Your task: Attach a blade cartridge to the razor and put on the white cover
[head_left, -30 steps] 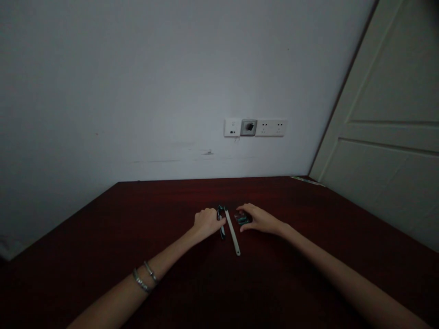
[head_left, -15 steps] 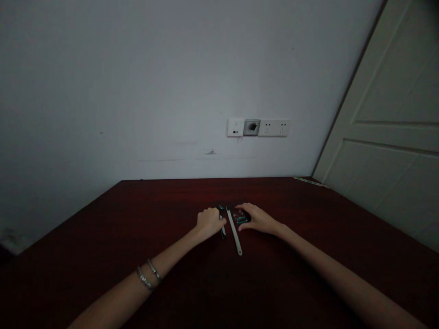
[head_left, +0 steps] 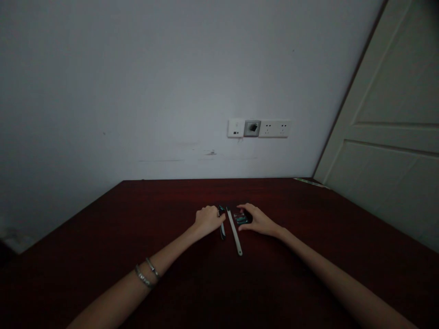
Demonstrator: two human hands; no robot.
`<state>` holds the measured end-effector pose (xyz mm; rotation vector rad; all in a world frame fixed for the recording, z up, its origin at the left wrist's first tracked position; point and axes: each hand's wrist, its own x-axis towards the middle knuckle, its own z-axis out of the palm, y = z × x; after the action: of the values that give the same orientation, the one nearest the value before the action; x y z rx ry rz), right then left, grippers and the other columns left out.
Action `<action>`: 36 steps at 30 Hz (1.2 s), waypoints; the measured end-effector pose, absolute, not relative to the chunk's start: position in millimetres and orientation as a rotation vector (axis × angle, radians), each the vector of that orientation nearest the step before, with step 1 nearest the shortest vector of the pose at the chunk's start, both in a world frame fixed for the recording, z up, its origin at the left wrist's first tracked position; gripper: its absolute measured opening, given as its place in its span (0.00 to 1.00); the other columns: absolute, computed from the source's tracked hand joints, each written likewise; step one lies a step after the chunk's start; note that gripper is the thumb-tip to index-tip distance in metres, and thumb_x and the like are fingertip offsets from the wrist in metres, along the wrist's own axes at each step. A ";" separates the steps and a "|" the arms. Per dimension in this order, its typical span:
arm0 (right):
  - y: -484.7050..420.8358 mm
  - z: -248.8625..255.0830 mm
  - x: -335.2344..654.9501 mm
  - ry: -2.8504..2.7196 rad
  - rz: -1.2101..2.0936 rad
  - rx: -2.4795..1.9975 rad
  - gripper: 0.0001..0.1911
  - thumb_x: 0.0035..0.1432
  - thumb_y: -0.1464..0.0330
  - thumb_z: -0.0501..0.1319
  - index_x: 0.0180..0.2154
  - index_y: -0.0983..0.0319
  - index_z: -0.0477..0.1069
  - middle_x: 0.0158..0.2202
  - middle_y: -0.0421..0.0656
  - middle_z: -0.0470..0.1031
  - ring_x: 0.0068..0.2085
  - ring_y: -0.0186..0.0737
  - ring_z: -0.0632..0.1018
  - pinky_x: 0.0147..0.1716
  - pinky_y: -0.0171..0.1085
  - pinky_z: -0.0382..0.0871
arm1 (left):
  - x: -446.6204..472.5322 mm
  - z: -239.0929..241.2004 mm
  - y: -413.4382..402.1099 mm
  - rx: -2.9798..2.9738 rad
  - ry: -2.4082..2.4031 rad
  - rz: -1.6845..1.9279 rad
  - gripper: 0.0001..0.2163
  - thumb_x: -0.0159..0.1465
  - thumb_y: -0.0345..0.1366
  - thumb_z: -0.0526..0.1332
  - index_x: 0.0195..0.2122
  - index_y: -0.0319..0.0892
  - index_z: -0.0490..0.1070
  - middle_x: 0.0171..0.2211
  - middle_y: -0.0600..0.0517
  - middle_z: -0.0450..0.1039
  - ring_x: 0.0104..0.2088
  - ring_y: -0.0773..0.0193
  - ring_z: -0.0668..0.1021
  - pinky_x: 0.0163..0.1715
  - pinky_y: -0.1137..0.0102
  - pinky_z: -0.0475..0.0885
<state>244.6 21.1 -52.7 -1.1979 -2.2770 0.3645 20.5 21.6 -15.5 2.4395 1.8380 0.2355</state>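
Note:
My left hand (head_left: 209,218) has its fingers curled, with the thumb over the handle of what looks like a razor (head_left: 222,230). The razor's teal and dark head shows beyond the fingers; part of its handle is hidden. Beside it lies a long, thin pale stick (head_left: 234,232) with a dark far tip and a hole in its near end, touched by neither hand. To the right is a small clear pack (head_left: 241,218) with green and dark parts inside. My right hand (head_left: 258,221) is around the pack's right side, thumb and fingers apart; contact is hard to make out.
The things lie on a dark red table (head_left: 178,192) that meets a pale wall (head_left: 171,91). Sockets (head_left: 274,129) sit on the wall behind. A panelled door (head_left: 387,137) stands at the right, with a patterned strip (head_left: 310,182) at the far right table edge.
My left hand has shifted slightly left, so more of the razor's head shows. My right hand has barely moved, and the stick and the pack lie as before.

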 end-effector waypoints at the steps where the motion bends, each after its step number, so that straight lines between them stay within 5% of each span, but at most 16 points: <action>1: 20.9 -53.5 245.3 -2.261 0.391 -1.193 0.38 0.42 0.52 0.65 0.53 0.61 0.59 0.45 0.47 0.68 0.45 0.45 0.70 0.45 0.45 0.62 | 17.6 -12.9 24.1 2.431 1.842 0.255 0.21 0.60 0.49 0.48 0.29 0.40 0.75 0.32 0.43 0.76 0.36 0.54 0.77 0.34 0.66 0.69; 15: 23.0 -63.2 247.6 -2.171 0.463 -1.144 0.35 0.44 0.58 0.65 0.53 0.60 0.59 0.44 0.46 0.69 0.44 0.44 0.71 0.46 0.45 0.64 | -65.9 -8.0 89.3 2.069 2.121 0.552 0.19 0.60 0.48 0.48 0.28 0.43 0.73 0.34 0.48 0.76 0.38 0.56 0.76 0.34 0.68 0.67; 22: 35.9 -69.6 266.7 -2.032 0.317 -1.243 0.26 0.55 0.57 0.56 0.53 0.61 0.60 0.48 0.48 0.69 0.48 0.44 0.71 0.50 0.45 0.64 | -92.1 -32.0 99.7 2.175 2.169 0.591 0.17 0.61 0.45 0.49 0.41 0.39 0.70 0.44 0.43 0.70 0.45 0.55 0.72 0.42 0.67 0.65; 29: 55.0 -83.5 329.8 -1.996 -0.096 -1.564 0.24 0.57 0.61 0.51 0.50 0.71 0.65 0.53 0.57 0.66 0.56 0.51 0.65 0.56 0.46 0.56 | -104.2 -54.9 106.1 2.265 2.179 0.461 0.26 0.61 0.48 0.48 0.56 0.35 0.57 0.57 0.35 0.56 0.57 0.44 0.60 0.52 0.55 0.57; 36: 49.8 -82.2 332.2 -2.017 -0.066 -1.626 0.23 0.58 0.62 0.50 0.50 0.69 0.66 0.51 0.55 0.68 0.53 0.49 0.68 0.54 0.46 0.59 | -109.1 -63.8 108.5 2.286 2.166 0.301 0.27 0.63 0.49 0.42 0.58 0.38 0.55 0.60 0.37 0.51 0.60 0.41 0.54 0.54 0.50 0.52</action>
<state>332.2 49.8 -82.2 -1.6257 -2.0167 -0.0661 -109.1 108.5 -63.8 2.2861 2.1659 0.3012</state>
